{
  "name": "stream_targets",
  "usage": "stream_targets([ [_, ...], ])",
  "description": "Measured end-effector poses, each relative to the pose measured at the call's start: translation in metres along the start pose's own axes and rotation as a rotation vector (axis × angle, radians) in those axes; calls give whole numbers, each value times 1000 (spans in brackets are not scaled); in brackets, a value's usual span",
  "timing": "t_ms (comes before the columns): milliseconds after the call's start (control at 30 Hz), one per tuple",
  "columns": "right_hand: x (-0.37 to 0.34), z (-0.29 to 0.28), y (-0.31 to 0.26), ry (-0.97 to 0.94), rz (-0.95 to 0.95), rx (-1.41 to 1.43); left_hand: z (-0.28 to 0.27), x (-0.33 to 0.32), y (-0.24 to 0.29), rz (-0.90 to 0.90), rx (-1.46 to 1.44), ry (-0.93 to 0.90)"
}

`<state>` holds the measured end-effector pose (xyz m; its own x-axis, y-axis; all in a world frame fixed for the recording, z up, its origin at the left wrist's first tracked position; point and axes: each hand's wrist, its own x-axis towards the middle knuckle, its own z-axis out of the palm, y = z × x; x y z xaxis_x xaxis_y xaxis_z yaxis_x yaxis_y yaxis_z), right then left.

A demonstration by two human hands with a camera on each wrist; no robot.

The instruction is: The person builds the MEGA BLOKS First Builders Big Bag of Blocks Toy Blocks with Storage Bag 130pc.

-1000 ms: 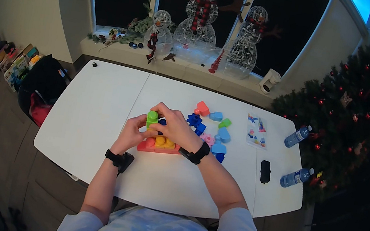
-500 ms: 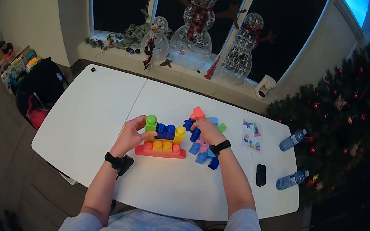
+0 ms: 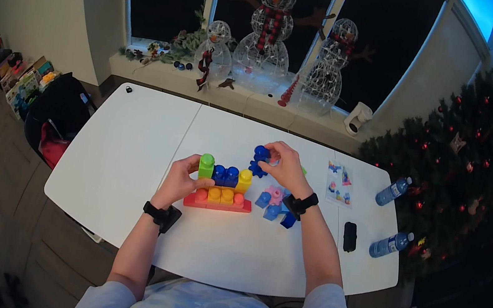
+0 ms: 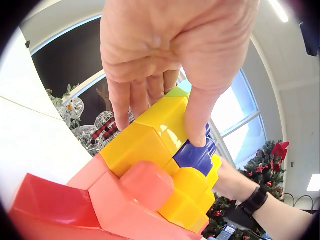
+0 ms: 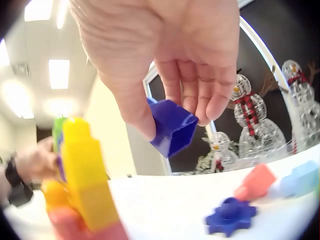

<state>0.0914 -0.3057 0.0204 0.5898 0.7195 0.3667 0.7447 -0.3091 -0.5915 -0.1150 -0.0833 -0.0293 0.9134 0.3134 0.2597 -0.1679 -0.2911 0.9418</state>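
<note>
A wall of toy building blocks stands on the table: a coral base [image 3: 217,205], yellow blocks [image 4: 192,192], dark blue blocks [image 3: 225,175] and a green block [image 3: 206,166] on the left column. My left hand [image 3: 178,181] grips this column, thumb in front at the yellow and blue blocks and fingers behind. My right hand [image 3: 290,171] pinches a loose dark blue block [image 5: 172,129] between thumb and fingers, its hollow underside showing in the right wrist view. That block is held above the table, close by a dark blue gear-shaped piece [image 5: 231,217].
Loose blue blocks [image 3: 273,212] and a pink gear-shaped piece [image 3: 276,195] lie right of the wall. A coral piece [image 5: 257,181] lies beyond the blue gear. Farther right are a picture sheet [image 3: 340,183], a black case [image 3: 349,237] and two water bottles [image 3: 391,244].
My right hand has left the green block, moved right to the loose pieces and picked up a dark blue block. My left hand has stayed at the wall's left column.
</note>
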Motion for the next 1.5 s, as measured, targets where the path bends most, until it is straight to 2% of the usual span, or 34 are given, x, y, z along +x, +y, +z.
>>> stream_targets([
  [33,-1,4,-16,1,5,1,0,0,2,-13,4,4],
  [100,-2,15,-47,-21,-37,346,1,0,5,-26,9,1],
  [133,-1,23,-54,-18,-34,347,1,0,6,-27,2,2],
  [200,-2,34,-62,-147,-79,358,1,0,6,-27,-3,4],
  [300,-2,38,-66,-195,-125,311,1,0,7,-18,-24,3],
  [467,-5,39,-68,-211,-100,317,1,2,7,6,-6,2],
  [867,-8,33,-69,-199,-105,307,3,1,11,-24,18,5],
  [933,-9,14,-62,2,-167,239,3,1,11,-32,12,1],
  [1000,-11,-15,-37,122,-47,328,3,1,6,-44,55,-13],
  [1067,-24,-50,-18,138,5,155,3,2,4,-34,48,-23],
  [1133,-47,-70,6,-57,144,7,2,2,5,-21,44,-32],
  [1167,-61,-74,18,-55,148,1,3,2,6,-24,39,-23],
  [1233,-93,-72,33,-336,279,-303,3,1,6,-28,30,-18],
  [1267,-106,-68,33,-336,283,-305,3,1,6,-27,36,-22],
  [1333,-128,-56,29,-296,473,-480,4,1,6,-28,42,-28],
  [1367,-137,-45,29,-297,477,-479,4,1,6,-23,36,-26],
  [1433,-150,-16,37,-122,508,-521,6,1,5,-17,31,-30],
  [1500,-159,1,48,-121,481,-512,9,3,5,-14,-16,-9],
])
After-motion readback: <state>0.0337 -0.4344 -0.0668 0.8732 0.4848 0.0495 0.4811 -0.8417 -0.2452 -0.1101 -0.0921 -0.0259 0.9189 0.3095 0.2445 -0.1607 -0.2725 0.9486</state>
